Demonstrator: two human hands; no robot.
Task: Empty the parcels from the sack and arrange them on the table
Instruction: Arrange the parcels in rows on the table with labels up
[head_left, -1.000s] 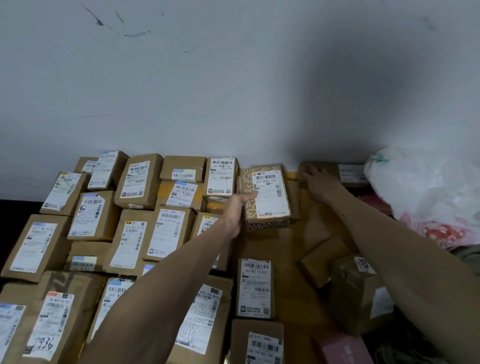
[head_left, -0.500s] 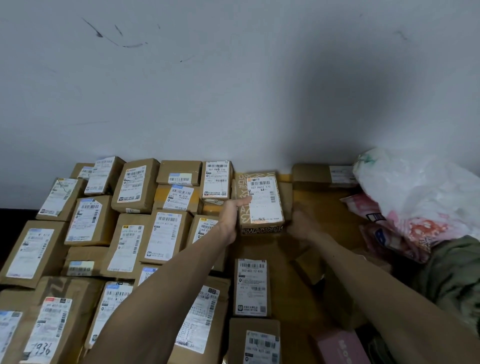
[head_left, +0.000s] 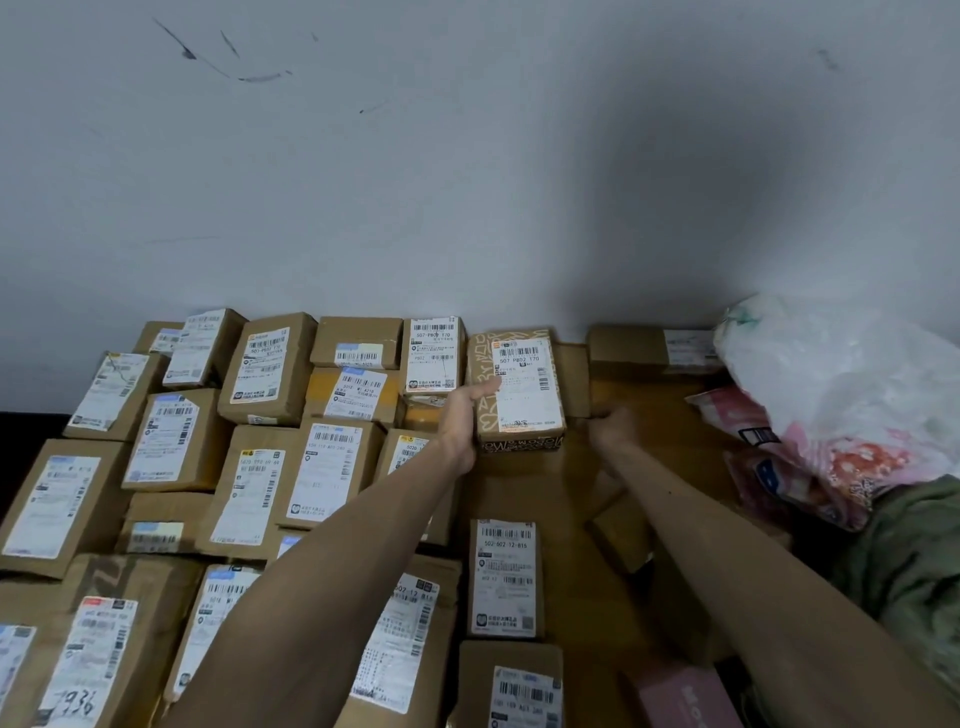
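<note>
While left hand (head_left: 464, 415) fingers clasp patterned parcel (head_left: 519, 389), right hand (head_left: 613, 428) beside it, fingers curled.

This looks like a parcel sorting or pickup room, a plain back room and not a home. To the left of the hands (head_left: 462, 415), dozens of brown cardboard parcels (head_left: 270, 364) with printed barcode labels lie packed in rows on a wooden desk (head_left: 524, 488). Beyond the hands rises a bare, scuffed grey wall (head_left: 467, 182). To their right slumps a white plastic sack (head_left: 841, 384) holding soft pink mailers (head_left: 748, 421).
</note>
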